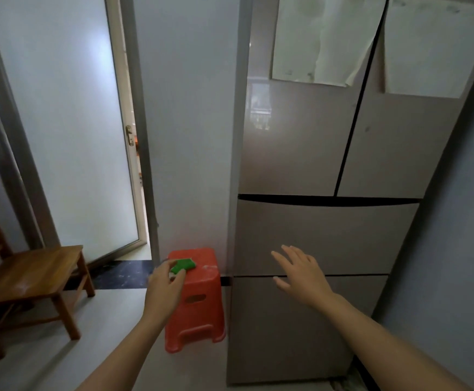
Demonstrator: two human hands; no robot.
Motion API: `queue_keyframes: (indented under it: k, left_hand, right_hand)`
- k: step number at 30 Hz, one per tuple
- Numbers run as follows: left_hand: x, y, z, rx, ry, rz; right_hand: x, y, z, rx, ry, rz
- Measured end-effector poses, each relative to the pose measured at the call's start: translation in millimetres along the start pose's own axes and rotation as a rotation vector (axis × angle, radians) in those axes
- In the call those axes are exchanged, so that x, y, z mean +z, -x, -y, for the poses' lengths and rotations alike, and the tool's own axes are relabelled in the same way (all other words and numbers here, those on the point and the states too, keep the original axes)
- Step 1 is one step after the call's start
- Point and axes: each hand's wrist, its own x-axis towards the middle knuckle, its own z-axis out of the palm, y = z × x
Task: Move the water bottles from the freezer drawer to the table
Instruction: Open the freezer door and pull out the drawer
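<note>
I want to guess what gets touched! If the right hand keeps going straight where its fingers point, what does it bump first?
Probably the beige upper drawer front of the fridge: the open right hand points straight at it, though depth is unclear.

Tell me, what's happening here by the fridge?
A person faces a closed fridge. Their right hand reaches open toward the drawer fronts, all shut. Their left hand touches a green object on a red plastic stool. No water bottles are visible yet.
</note>
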Motion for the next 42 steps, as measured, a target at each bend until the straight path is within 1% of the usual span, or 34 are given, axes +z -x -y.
queue_keyframes:
  k: [6,11,15,18,22,25,27,30,35,40,42]
  left_hand:
    - [65.4,-77.9,4.4,-0.108,-0.011,0.067]
    - [114.8,-115.4,0.3,-0.162,-0.008,0.077]
    - [137.7,-135.8,4.6,-0.190,-0.001,0.079]
    - [143.8,-147.8,9.3,-0.196,0.027,0.080]
    - [149.4,-162.8,7.4,-0.191,0.049,0.066]
    - [154.4,-175.7,1.3,-0.170,0.010,0.071]
    - [158.9,-180.6,-4.6,-0.144,-0.019,0.122]
    - [171.7,-187.7,-12.4,-0.120,-0.001,0.225]
    - [185.4,-193.7,-23.9,-0.100,0.038,0.303]
    - [189.2,-191.6,-24.8,-0.014,0.065,0.418]
    - [189.1,-180.6,-25.6,0.019,0.089,0.425]
  right_hand:
    - [13.6,-93.4,-38.2,0.010,-0.063,-0.008]
    - [27.9,-161.1,-58.3,0.002,-0.082,-0.021]
    - [39.1,-199.5,-62.6,-0.010,-0.051,-0.033]
    - [47.1,-216.8,-64.5,0.023,-0.027,-0.021]
    - [57.9,-227.7,-62.9,0.070,-0.044,-0.053]
    - [63.8,-236.6,-59.2,0.120,-0.021,-0.155]
    - [63.7,-239.7,-54.9,0.152,-0.020,-0.186]
    - [58.4,-241.7,-50.3,0.170,-0.082,-0.192]
    - [59.8,-237.6,-48.7,0.200,-0.034,-0.243]
    - [66.3,-194.3,-49.9,0.172,0.021,-0.237]
    - [66.1,-178.0,-51.8,0.188,0.023,-0.234]
